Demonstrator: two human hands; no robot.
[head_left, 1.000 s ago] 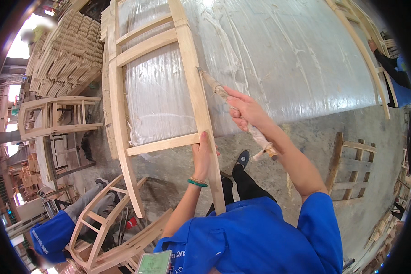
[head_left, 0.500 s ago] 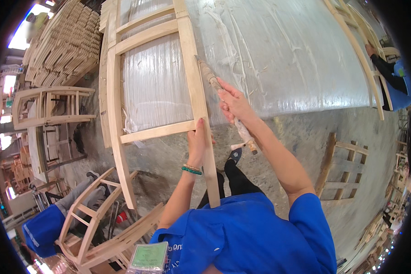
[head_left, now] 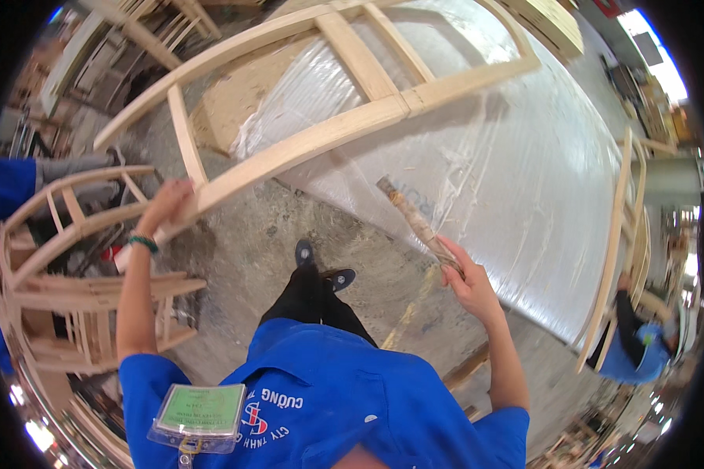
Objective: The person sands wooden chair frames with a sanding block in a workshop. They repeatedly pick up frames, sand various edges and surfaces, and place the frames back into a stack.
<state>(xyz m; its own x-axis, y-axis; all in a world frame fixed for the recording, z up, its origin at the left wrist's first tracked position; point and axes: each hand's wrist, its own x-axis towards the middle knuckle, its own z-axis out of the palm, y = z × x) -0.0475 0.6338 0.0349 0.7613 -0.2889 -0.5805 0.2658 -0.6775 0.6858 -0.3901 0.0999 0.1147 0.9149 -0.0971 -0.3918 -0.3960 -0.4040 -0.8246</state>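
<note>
A pale wooden chair frame (head_left: 305, 155), with curved rails and crosspieces, slants across the upper left and overlaps the plastic-wrapped work surface (head_left: 524, 195). My left hand (head_left: 172, 202), with a green bracelet at the wrist, is closed on the frame's near leg beside the lowest crosspiece. In my right hand (head_left: 468, 283) is a long, slim tool with a wrapped handle (head_left: 416, 223). The tool's far end points up and left over the wrapped surface, apart from the frame. Its exact kind is hard to make out.
At the left are other wooden chair frames (head_left: 69, 233) and a person in blue (head_left: 8, 187). More frames (head_left: 614, 250) stand by the right end of the surface, near another person (head_left: 641, 352). Stacked wooden pieces (head_left: 546, 23) lie at the far side.
The chair frame has swung from near upright in view to a slant, its near end now at the left. My left hand moved left with it; the tool has come away from its rail.
</note>
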